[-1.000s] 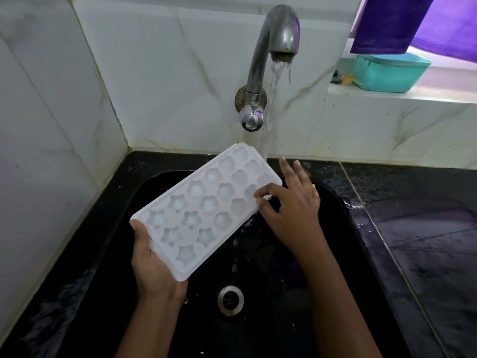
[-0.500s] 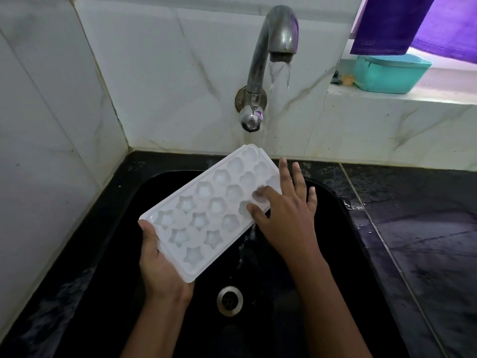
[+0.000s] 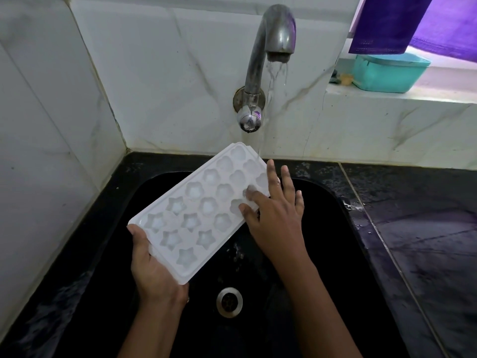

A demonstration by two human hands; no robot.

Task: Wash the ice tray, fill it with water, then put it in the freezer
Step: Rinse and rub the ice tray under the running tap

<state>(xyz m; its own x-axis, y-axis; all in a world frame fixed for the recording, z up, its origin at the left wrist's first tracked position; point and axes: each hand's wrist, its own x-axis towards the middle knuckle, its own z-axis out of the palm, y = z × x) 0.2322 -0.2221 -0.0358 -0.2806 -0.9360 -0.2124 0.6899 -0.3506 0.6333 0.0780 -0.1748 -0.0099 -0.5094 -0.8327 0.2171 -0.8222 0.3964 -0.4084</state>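
My white ice tray [image 3: 196,215] with star-shaped cups sits tilted at frame centre, far corner under running water.

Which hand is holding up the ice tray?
The left hand grips the ice tray at its near end; the right hand only rubs its top.

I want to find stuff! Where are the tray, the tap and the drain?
tray [image 3: 196,215], head view, on its middle cups.
tap [image 3: 260,47], head view, on its curved spout.
drain [image 3: 229,302], head view, on its metal grate.
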